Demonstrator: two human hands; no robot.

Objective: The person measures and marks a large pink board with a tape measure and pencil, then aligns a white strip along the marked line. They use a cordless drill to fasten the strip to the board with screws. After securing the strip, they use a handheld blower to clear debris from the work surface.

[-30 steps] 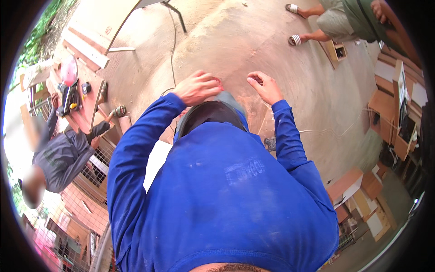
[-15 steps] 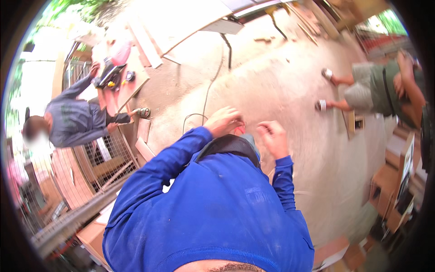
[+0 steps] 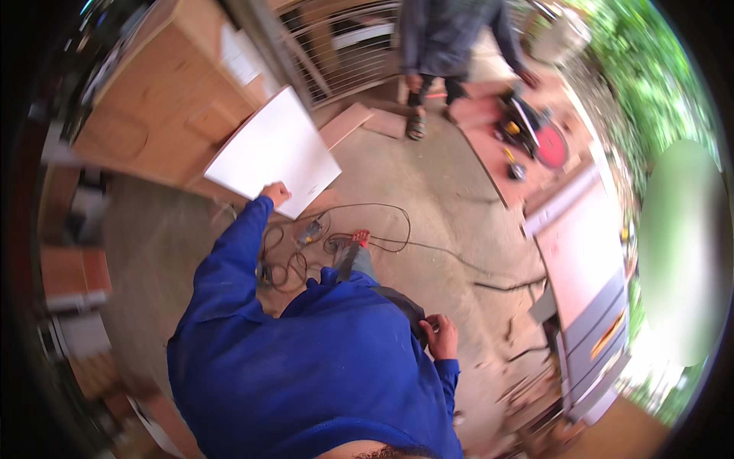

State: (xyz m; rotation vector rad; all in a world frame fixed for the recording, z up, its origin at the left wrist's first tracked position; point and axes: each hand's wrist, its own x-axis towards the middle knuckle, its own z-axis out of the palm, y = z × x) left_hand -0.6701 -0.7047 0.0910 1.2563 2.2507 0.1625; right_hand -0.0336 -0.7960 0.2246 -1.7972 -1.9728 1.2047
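Observation:
My left hand (image 3: 277, 193) is stretched out ahead on the left, its fingers curled in with nothing visible in them. It overlaps the lower edge of a white panel (image 3: 275, 149); whether it touches the panel I cannot tell. My right hand (image 3: 441, 336) is at my waist, fingers bent against the edge of a black waist pouch (image 3: 401, 306). What those fingers hold, if anything, is hidden. Below the panel, a corded power tool (image 3: 310, 232) lies on the floor, loops of dark cable (image 3: 294, 264) around it.
A large wooden cabinet (image 3: 172, 107) stands behind the panel. At the far side, a co-worker (image 3: 451, 46) stands beside a wooden worktable (image 3: 485, 157) carrying a saw with a red disc (image 3: 552, 145). Long boards (image 3: 585, 252) lie at right, with wood scraps (image 3: 527, 382) below.
My view has turned left, bringing the cabinet and white panel ahead. My left hand has moved from my waist out to the panel; my right hand has come against the pouch.

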